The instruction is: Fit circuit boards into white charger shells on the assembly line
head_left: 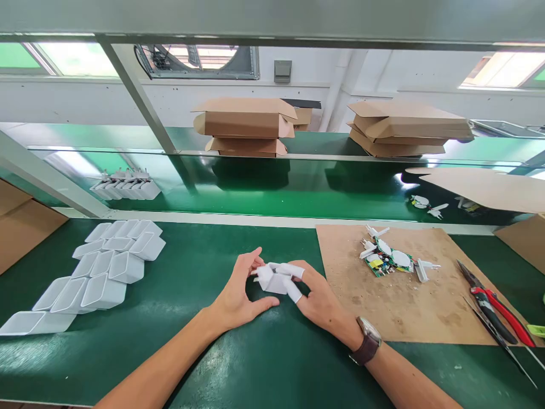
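Note:
A small white plastic housing (276,283) sits on the green bench between my two hands. My right hand (321,295), with white finger cots and a watch on the wrist, grips it from the right by the fingertips. On the other side, my left hand (238,292) curves around the housing with thumb and fingers apart; its fingertips are close to the left end, and whether they touch is unclear. Rows of open white plastic housings (104,292) lie to the left. Small circuit boards (387,258) with white plug parts rest on a brown cardboard sheet (357,309) to the right.
Red-handled pliers (496,307) and tweezers (498,335) lie at the right, partly over the cardboard. Folded cardboard boxes (244,122) and another stack (409,128) stand on the shelf behind. A cardboard box (25,227) borders the left edge.

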{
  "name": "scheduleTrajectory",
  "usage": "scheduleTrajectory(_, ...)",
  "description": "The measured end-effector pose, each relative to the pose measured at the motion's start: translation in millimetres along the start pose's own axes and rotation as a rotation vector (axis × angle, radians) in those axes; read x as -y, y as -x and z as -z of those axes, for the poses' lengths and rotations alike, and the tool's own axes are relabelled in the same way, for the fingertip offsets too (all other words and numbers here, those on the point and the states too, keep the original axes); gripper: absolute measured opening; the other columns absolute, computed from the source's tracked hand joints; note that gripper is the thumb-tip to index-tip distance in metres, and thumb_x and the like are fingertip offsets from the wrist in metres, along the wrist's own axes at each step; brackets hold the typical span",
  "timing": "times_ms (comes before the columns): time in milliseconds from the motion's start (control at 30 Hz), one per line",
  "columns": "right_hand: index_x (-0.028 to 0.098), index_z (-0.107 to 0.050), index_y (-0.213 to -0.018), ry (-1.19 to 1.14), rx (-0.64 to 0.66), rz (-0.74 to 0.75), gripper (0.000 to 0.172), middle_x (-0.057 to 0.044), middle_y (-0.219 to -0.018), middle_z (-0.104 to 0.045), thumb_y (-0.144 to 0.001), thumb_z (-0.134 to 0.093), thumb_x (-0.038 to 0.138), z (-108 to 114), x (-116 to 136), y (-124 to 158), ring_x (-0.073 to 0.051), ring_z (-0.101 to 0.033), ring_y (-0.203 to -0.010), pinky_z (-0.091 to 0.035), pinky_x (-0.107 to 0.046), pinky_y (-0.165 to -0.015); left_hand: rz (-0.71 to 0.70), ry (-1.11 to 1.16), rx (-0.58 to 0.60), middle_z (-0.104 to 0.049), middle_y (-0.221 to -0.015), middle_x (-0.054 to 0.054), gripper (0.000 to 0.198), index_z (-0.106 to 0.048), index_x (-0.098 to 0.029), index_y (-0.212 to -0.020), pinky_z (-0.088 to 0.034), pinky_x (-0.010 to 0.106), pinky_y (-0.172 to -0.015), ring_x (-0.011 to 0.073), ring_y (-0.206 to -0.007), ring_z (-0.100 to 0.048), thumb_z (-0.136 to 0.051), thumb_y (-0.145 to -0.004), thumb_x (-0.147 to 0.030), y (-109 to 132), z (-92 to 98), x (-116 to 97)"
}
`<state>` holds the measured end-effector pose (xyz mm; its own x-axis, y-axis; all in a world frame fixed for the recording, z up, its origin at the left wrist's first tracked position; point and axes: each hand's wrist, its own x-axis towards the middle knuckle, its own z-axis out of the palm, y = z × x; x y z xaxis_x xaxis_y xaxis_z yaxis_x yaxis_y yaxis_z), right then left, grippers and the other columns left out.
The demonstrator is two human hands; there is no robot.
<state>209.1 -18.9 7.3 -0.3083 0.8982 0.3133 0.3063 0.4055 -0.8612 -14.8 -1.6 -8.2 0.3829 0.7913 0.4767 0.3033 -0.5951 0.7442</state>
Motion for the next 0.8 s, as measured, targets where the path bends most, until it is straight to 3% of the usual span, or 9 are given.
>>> scheduleTrajectory(67,0.024,-0.068,-0.122,-0.284,-0.002,-0.214,0.028,-0.008,-0.112,-0.072,-0.1,-0.056,0.035,-2.2,-0.8,-1.6,-0.022,-0.07,-0.1,-0.061,-0.039,-0.088,-0.022,-0.029,-0.026,-0.057,-0.125,0.011,0.101,-0.022,-0.032,-0.16,-0.063,0.046,-0.09,0.0258,-0.107,-0.067,-0.083,-0.081,-0.036,1.4,-3.7,-1.9)
scheduleTrajectory(133,0.021,-0.07,-0.116,-0.516,0.04,-0.397,0.034,-0.007,-0.102,-0.074,-0.098,-0.059,0.048,-5.5,0.0,-2.6,-0.023,-0.072,-0.092,-0.062,-0.04,-0.084,-0.074,-0.049,-0.065,-0.06,-0.123,0.011,0.094,-0.022,-0.032,-0.16,-0.063,0.045,-0.089,0.0248,-0.104,-0.068,-0.079,-0.086,-0.035,2.4,-8.0,-4.6)
scheduleTrajectory(233,0.017,-0.07,-0.107,-0.708,0.086,-0.528,0.048,-0.007,-0.089,-0.075,-0.091,-0.064,0.061,-11.0,2.8,-2.9,-0.025,-0.074,-0.082,-0.062,-0.045,-0.083,-0.147,-0.072,-0.132,-0.067,-0.118,0.009,0.078,-0.025,-0.031,-0.159,-0.063,0.04,-0.086,0.0218,-0.098,-0.071,-0.069,-0.095,-0.038,1.4,-11.5,-7.7)
scheduleTrajectory(333,0.015,-0.068,-0.103,-0.773,0.109,-0.568,0.053,-0.006,-0.078,-0.074,-0.086,-0.068,0.065,-14.6,6.1,-2.5,-0.025,-0.075,-0.074,-0.062,-0.046,-0.08,-0.201,-0.114,-0.154,-0.07,-0.118,0.009,0.07,-0.028,-0.031,-0.158,-0.063,0.036,-0.082,0.0207,-0.094,-0.073,-0.062,-0.098,-0.047,-1.3,-10.1,-8.3)
scheduleTrajectory(467,0.016,-0.066,-0.099,-0.769,0.111,-0.57,0.05,-0.005,-0.077,-0.073,-0.085,-0.068,0.065,-15.2,10.7,-2.5,-0.022,-0.073,-0.069,-0.06,-0.041,-0.075,-0.238,-0.149,-0.145,-0.071,-0.115,0.01,0.078,-0.034,-0.028,-0.154,-0.064,0.037,-0.079,0.0222,-0.09,-0.073,-0.066,-0.09,-0.059,-3.2,-8.2,-8.2)
scheduleTrajectory(600,0.017,-0.066,-0.095,-0.752,0.113,-0.575,0.046,-0.005,-0.078,-0.074,-0.085,-0.068,0.062,-14.5,12.9,-3.3,-0.02,-0.071,-0.067,-0.058,-0.038,-0.072,-0.254,-0.168,-0.138,-0.071,-0.115,0.011,0.082,-0.036,-0.027,-0.151,-0.064,0.039,-0.08,0.0242,-0.092,-0.074,-0.073,-0.086,-0.058,-3.3,-9.6,-8.1)
scheduleTrajectory(800,0.017,-0.066,-0.096,-0.754,0.124,-0.577,0.045,-0.004,-0.076,-0.074,-0.086,-0.066,0.061,-16.7,9.3,-3.3,-0.02,-0.071,-0.065,-0.06,-0.04,-0.073,-0.275,-0.231,-0.125,-0.071,-0.115,0.01,0.076,-0.035,-0.026,-0.151,-0.063,0.039,-0.083,0.0246,-0.096,-0.074,-0.072,-0.09,-0.052,-4.0,-7.1,-9.6)
